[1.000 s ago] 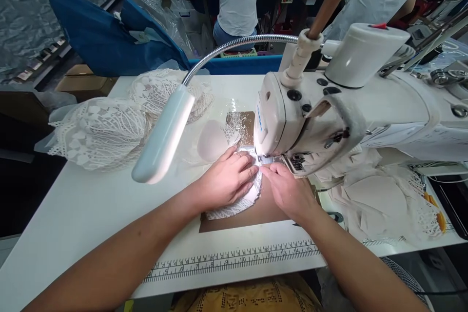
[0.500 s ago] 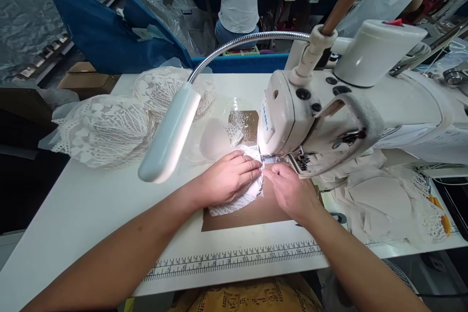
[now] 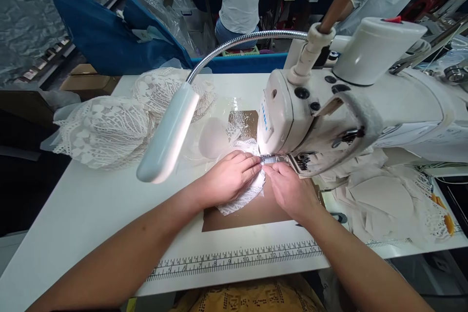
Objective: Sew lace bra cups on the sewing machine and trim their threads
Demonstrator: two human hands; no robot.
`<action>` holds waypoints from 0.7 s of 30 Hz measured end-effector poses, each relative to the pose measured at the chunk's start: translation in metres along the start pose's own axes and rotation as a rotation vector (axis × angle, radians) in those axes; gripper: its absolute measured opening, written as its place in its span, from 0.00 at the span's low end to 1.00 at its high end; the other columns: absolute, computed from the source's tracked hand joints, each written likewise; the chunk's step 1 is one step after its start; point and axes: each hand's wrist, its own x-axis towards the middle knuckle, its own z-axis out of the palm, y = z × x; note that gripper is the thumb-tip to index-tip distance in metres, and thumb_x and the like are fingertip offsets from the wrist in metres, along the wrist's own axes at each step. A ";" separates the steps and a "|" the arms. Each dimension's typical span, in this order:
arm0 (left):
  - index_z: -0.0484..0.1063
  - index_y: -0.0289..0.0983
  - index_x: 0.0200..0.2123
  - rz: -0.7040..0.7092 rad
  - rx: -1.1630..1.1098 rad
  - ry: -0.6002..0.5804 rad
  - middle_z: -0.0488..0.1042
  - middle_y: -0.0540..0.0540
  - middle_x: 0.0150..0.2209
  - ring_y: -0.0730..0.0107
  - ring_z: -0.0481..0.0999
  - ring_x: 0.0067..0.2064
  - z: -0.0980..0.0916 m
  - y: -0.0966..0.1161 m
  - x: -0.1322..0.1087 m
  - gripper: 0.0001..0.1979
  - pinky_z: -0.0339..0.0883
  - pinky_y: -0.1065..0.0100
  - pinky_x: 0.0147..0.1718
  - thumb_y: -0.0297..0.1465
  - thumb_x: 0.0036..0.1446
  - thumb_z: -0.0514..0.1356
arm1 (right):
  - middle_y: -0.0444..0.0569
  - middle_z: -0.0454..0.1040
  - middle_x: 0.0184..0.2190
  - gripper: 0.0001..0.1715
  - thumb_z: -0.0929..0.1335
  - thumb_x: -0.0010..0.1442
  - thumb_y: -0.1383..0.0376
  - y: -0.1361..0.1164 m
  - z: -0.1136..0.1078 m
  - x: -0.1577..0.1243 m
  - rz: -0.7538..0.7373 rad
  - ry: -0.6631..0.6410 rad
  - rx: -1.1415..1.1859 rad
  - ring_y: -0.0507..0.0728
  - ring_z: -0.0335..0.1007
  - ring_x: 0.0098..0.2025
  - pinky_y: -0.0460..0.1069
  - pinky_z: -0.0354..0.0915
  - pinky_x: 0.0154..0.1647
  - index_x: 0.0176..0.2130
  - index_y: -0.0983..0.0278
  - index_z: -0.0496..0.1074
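A white lace fabric piece (image 3: 244,198) lies under the needle end of a white sewing machine (image 3: 280,112), on a brown plate (image 3: 237,222) set in the table. My left hand (image 3: 232,175) rests flat on the lace, fingers stretched toward the presser foot and covering its middle. At the piece's right edge, close to the foot, my right hand (image 3: 294,192) pinches the fabric between thumb and forefinger. Both sets of fingertips nearly meet there. The needle itself is hidden.
A lamp (image 3: 168,134) on a bendy metal arm hangs left of the machine head. Lace cups (image 3: 106,131) are heaped at the left, and pale fabric pieces (image 3: 383,200) at the right. A printed ruler (image 3: 234,261) runs along the front edge. A person (image 3: 239,0) sits beyond.
The lace has gone a little further under the machine, and its near end has swung right. My right fingertips are slightly closer to the foot. My left hand has shifted only slightly.
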 end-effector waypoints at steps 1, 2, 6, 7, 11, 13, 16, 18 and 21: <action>0.70 0.29 0.53 0.002 0.003 -0.001 0.72 0.33 0.53 0.54 0.71 0.48 -0.001 0.000 0.000 0.16 0.67 0.54 0.46 0.26 0.65 0.51 | 0.55 0.77 0.40 0.26 0.58 0.63 0.74 0.000 0.000 0.000 0.003 -0.008 -0.006 0.58 0.71 0.40 0.48 0.67 0.37 0.55 0.61 0.72; 0.70 0.28 0.53 0.007 0.005 -0.003 0.72 0.33 0.53 0.54 0.71 0.48 -0.001 0.000 0.001 0.16 0.67 0.54 0.46 0.25 0.65 0.51 | 0.55 0.77 0.41 0.26 0.58 0.63 0.74 0.000 -0.001 -0.001 0.009 -0.016 -0.009 0.58 0.71 0.40 0.48 0.67 0.36 0.55 0.61 0.72; 0.69 0.29 0.54 0.024 0.005 -0.015 0.73 0.34 0.52 0.55 0.71 0.49 -0.005 -0.001 0.003 0.16 0.66 0.54 0.46 0.24 0.66 0.49 | 0.53 0.77 0.44 0.27 0.60 0.61 0.73 0.003 -0.002 -0.005 0.055 -0.067 0.008 0.57 0.72 0.38 0.47 0.66 0.31 0.56 0.58 0.71; 0.68 0.29 0.54 0.027 0.005 -0.023 0.73 0.35 0.52 0.54 0.71 0.50 -0.006 -0.001 0.003 0.17 0.65 0.54 0.47 0.24 0.66 0.49 | 0.52 0.77 0.44 0.27 0.60 0.61 0.73 0.003 -0.003 -0.006 0.063 -0.081 0.016 0.57 0.72 0.39 0.47 0.65 0.31 0.56 0.56 0.71; 0.68 0.30 0.55 0.000 -0.001 -0.052 0.73 0.36 0.53 0.53 0.70 0.52 -0.007 -0.003 0.004 0.17 0.64 0.53 0.50 0.26 0.65 0.50 | 0.52 0.77 0.42 0.27 0.60 0.61 0.73 0.005 -0.003 -0.007 0.072 -0.116 0.029 0.58 0.72 0.41 0.47 0.65 0.30 0.55 0.56 0.72; 0.70 0.31 0.53 -0.042 -0.004 -0.032 0.73 0.37 0.52 0.55 0.70 0.51 -0.006 -0.003 0.004 0.16 0.64 0.54 0.50 0.27 0.66 0.50 | 0.52 0.77 0.41 0.27 0.60 0.61 0.73 0.006 -0.002 -0.006 0.057 -0.117 0.034 0.59 0.71 0.42 0.47 0.65 0.31 0.56 0.57 0.71; 0.72 0.32 0.51 -0.088 -0.009 0.013 0.74 0.38 0.52 0.55 0.71 0.50 -0.005 -0.005 0.004 0.15 0.64 0.54 0.50 0.30 0.66 0.51 | 0.52 0.76 0.39 0.28 0.60 0.61 0.73 0.007 0.001 -0.002 0.003 -0.087 0.040 0.58 0.70 0.42 0.49 0.66 0.38 0.57 0.57 0.70; 0.72 0.32 0.51 -0.097 -0.002 0.026 0.74 0.37 0.52 0.55 0.70 0.50 -0.004 -0.006 0.003 0.15 0.64 0.53 0.50 0.30 0.66 0.51 | 0.51 0.76 0.37 0.28 0.60 0.61 0.74 0.008 0.004 -0.001 -0.023 -0.066 0.043 0.58 0.70 0.40 0.50 0.66 0.41 0.57 0.57 0.70; 0.71 0.33 0.52 -0.118 0.018 0.010 0.72 0.36 0.53 0.53 0.69 0.52 -0.004 -0.007 0.001 0.16 0.62 0.51 0.51 0.30 0.66 0.51 | 0.51 0.76 0.36 0.27 0.60 0.62 0.73 0.009 0.005 -0.001 -0.019 -0.037 0.051 0.57 0.70 0.40 0.49 0.66 0.41 0.57 0.57 0.70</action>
